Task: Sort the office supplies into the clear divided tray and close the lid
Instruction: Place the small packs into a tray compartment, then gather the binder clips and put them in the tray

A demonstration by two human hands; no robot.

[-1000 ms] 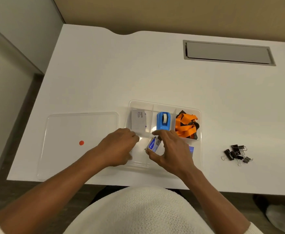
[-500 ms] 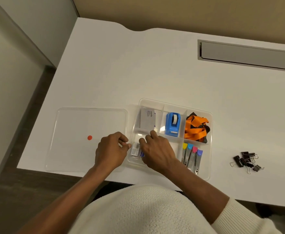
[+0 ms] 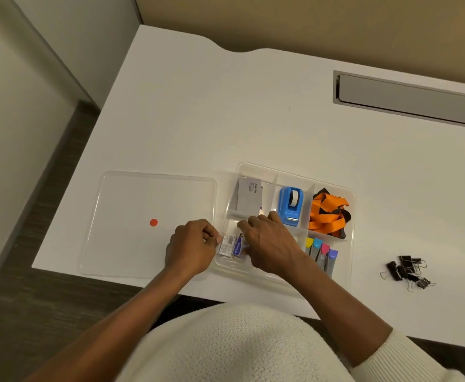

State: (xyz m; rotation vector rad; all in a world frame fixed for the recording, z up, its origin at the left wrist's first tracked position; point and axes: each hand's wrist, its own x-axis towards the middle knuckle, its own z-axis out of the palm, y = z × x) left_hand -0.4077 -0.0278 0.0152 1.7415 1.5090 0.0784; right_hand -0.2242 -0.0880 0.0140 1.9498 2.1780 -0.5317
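The clear divided tray (image 3: 348,260) sits near the table's front edge. Its far compartments hold a white box (image 3: 249,197), a blue tape dispenser (image 3: 290,205) and an orange lanyard (image 3: 327,213). Several coloured-tipped clips (image 3: 322,252) lie in the near right compartment. My left hand (image 3: 192,246) pinches the tray's left wall. My right hand (image 3: 269,244) is curled over the near left compartment, thumb and fingers on a small blue box (image 3: 239,246) beside a small white box (image 3: 226,244). The clear lid (image 3: 132,205), with a red dot, lies flat left of the tray.
A pile of black binder clips (image 3: 407,271) lies on the white table right of the tray. A grey cable hatch (image 3: 407,102) is set into the far right of the table. The table's left edge drops to the floor beside the lid.
My right hand carried the small blue box from above the tray's middle down into the near left compartment. That uncovered the coloured clips. My left hand stayed at the tray's left wall.
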